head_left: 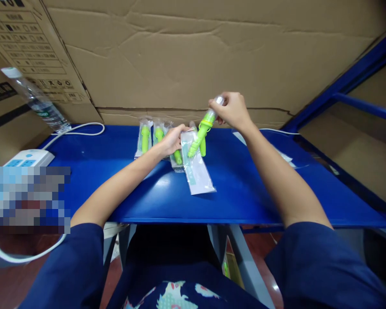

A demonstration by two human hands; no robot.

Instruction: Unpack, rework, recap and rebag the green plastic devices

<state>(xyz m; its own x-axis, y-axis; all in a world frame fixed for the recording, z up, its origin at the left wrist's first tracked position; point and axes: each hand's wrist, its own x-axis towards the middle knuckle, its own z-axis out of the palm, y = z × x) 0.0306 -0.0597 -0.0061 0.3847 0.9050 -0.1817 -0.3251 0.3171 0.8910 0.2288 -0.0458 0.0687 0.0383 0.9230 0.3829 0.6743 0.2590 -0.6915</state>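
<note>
My right hand (233,110) grips a lime-green stick-shaped item (204,127) by its clear end, tilted with its green end down to the left. That green end overlaps a clear plastic bag (199,176) with a white card in it; whether it lies inside or in front, I cannot tell. Pinched at its upper edge, the bag is in my left hand (173,140). Another green piece (203,148) shows just behind the held item. Several bagged green items, including one at the far left (145,139), lie beside and behind my left hand.
A blue table (148,195) backs onto a large cardboard sheet (193,56). At left stand a tilted water bottle (43,105) and a white power strip (32,158) with cables. Flat clear packaging (284,158) lies beyond my right forearm. A blue metal frame (321,90) borders the right.
</note>
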